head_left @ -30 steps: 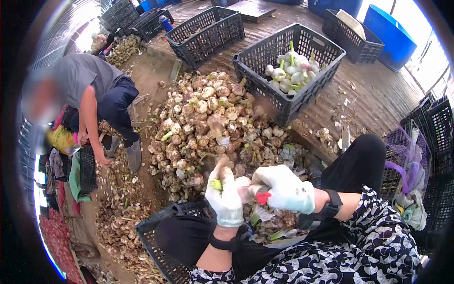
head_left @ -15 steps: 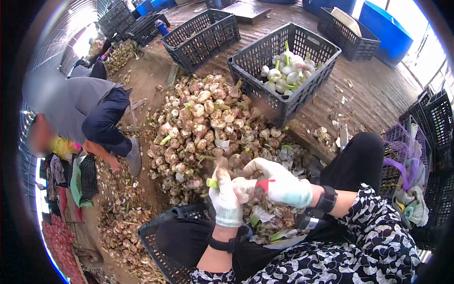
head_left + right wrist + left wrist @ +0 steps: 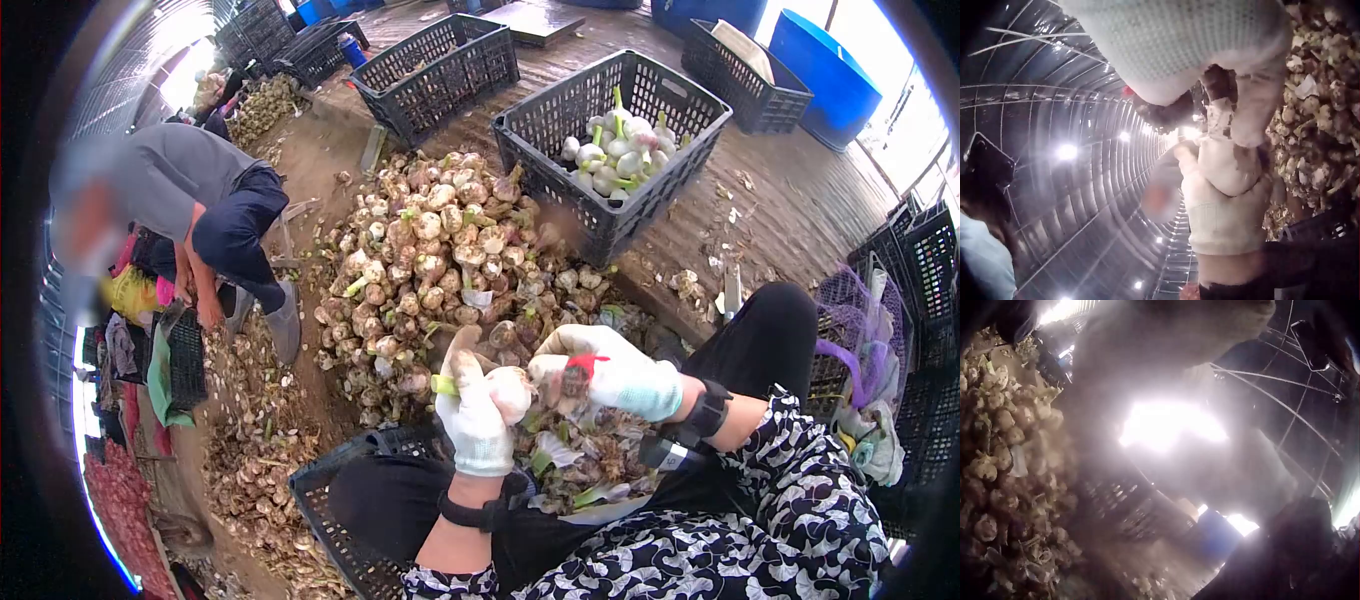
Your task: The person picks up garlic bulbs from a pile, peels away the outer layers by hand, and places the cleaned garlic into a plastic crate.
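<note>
My left hand (image 3: pixel 470 410), in a white glove, grips a garlic bulb (image 3: pixel 510 393). The bulb's pale round side faces right, and a cut green stem (image 3: pixel 443 384) sticks out on the left of the hand. Just right of the bulb, my gloved right hand (image 3: pixel 615 378) pinches brown, dirty garlic skin (image 3: pixel 562 392) between thumb and fingers. A red strip (image 3: pixel 588 361) shows on that glove's fingers. The right wrist view has the right glove (image 3: pixel 1191 44) above the left glove (image 3: pixel 1229 194), with brown skin scraps between them. Glare washes out much of the left wrist view.
A large heap of unpeeled garlic (image 3: pixel 420 250) lies ahead. Behind it, a black crate (image 3: pixel 610 130) holds cleaned white bulbs. Loose peelings (image 3: pixel 580 455) lie below my hands, beside a black crate (image 3: pixel 330 500) at my knee. Another person (image 3: pixel 210 190) crouches at left.
My right hand comes off the bulb toward the right, with brown skin in its fingers. More of the pale bulb shows in my left hand, which stays nearly in place.
</note>
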